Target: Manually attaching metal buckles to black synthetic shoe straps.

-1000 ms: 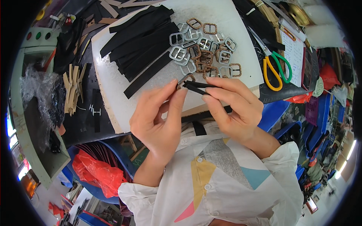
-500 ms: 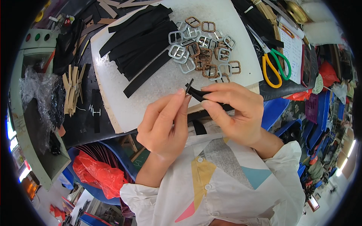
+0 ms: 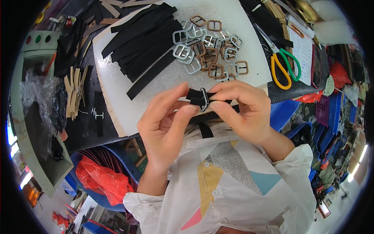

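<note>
Between my hands a black strap [image 3: 194, 96] passes through a buckle [image 3: 204, 103] with a dark grey-looking rim, seen almost edge-on. My right hand [image 3: 245, 107] pinches the strap between thumb and fingers just right of the buckle. At the strap's short left end, my left hand [image 3: 165, 121] has its thumb and forefinger apart; whether a finger behind touches the strap is hidden. Beyond the hands, several grey and brown speckled buckles [image 3: 210, 54] lie heaped on a white board [image 3: 241, 23]. A pile of black straps [image 3: 146, 43] lies left of them.
Scissors [image 3: 281, 70] with yellow and green handles lie right of the board, by a written sheet [image 3: 302, 50]. Wooden clothespin-like sticks [image 3: 74, 95] and small metal pieces [image 3: 99, 114] sit to the left. A blue bin [image 3: 103, 197] with a red bag [image 3: 101, 177] stands below the table edge.
My left thumb and forefinger have parted from their pinch at the buckle. The buckle has turned, and the strap's end now sticks out on its left. My right hand still pinches the strap.
</note>
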Tool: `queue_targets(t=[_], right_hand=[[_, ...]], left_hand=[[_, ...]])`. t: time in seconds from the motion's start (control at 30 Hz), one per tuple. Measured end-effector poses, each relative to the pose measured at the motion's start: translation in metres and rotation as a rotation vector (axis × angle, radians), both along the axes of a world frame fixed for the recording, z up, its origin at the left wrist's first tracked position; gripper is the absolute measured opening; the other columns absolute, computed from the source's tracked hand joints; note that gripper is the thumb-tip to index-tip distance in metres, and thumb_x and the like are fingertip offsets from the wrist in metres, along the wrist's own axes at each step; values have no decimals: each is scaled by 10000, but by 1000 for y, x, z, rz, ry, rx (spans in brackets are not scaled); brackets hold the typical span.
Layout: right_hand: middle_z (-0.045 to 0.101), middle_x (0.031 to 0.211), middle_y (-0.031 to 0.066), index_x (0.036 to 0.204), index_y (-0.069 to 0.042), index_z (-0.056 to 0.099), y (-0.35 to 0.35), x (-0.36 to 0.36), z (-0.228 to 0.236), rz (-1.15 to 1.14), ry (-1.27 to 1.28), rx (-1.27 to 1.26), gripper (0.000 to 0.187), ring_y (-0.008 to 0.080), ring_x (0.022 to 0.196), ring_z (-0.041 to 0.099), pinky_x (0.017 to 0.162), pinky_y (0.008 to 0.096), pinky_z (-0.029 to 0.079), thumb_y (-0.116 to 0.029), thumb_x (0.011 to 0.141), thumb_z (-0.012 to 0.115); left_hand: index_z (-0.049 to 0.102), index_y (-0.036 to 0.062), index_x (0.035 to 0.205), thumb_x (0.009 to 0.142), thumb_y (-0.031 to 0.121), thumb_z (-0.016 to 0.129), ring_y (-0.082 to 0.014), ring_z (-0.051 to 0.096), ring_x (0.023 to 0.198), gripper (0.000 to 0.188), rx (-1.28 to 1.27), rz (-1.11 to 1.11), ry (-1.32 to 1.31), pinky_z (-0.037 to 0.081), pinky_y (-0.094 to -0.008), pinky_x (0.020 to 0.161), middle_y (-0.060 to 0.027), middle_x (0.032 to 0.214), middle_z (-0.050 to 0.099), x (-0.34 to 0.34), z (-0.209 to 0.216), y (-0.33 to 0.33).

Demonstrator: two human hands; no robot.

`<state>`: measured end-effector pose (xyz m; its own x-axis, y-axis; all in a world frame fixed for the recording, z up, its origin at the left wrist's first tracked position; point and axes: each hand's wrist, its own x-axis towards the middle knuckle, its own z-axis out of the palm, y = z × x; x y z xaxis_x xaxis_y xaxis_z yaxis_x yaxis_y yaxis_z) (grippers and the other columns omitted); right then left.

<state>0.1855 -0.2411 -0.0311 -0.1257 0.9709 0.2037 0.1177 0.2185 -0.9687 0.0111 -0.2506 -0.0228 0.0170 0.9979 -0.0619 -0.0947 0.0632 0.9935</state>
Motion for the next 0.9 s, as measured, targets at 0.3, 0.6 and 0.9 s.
queue_targets(t=[0.3, 0.6, 0.9], right_hand=[[669, 873, 130, 855, 7, 648, -4, -4, -2, 17, 57, -109, 99, 176, 779, 648, 697, 276, 495, -19, 771, 693], [666, 942, 110, 941, -22, 652, 1, -10, 3, -39, -138, 140, 268, 247, 840, 637, 732, 310, 502, -24, 689, 740], [664, 958, 141, 988, 2, 646, 9, -7, -1, 53, -291, 386, 406, 268, 846, 638, 725, 333, 513, -14, 609, 792]], left_hand=[[647, -74, 1023, 808, -81, 645, -151, 622, 803, 215, -31, -19, 10, 501, -224, 711, -149, 919, 648, -6, 3, -7], [647, -82, 981, 829, -63, 626, -139, 624, 764, 155, -92, 44, 29, 493, -215, 689, -136, 879, 643, -3, 3, -10], [655, -52, 947, 819, -31, 655, -119, 615, 734, 130, -96, 322, -111, 491, -229, 682, -102, 888, 663, -15, 11, -8]])
